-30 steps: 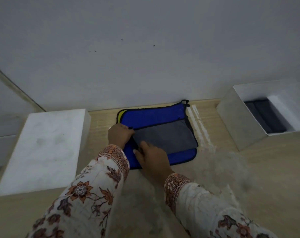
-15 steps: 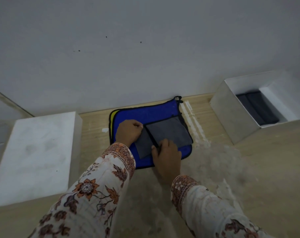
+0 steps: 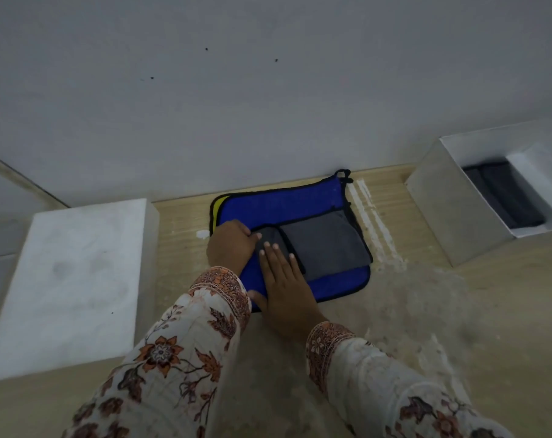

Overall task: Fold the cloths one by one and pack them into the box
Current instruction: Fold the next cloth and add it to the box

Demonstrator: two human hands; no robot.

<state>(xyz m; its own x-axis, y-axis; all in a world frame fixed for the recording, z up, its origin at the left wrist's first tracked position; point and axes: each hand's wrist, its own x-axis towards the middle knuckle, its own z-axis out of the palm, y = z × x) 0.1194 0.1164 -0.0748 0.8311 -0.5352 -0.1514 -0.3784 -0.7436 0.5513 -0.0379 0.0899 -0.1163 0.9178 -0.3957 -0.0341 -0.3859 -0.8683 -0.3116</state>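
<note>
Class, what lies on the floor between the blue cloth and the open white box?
In the head view, only bare floor with white streaks separates the blue cloth from the box.

A white slab [image 3: 69,286], perhaps a lid, lies on the wooden table [image 3: 458,311].

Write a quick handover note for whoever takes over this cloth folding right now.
Left hand: grips the left edge of the grey cloth.
Right hand: flat, pressing that cloth's folded part.
The grey cloth lies partly folded on the blue cloth; a yellow cloth peeks out beneath.
Done: dark folded cloths already lie in the white box on the right.
Left: finish this fold, box it, then fold and pack the blue and yellow ones.
</note>
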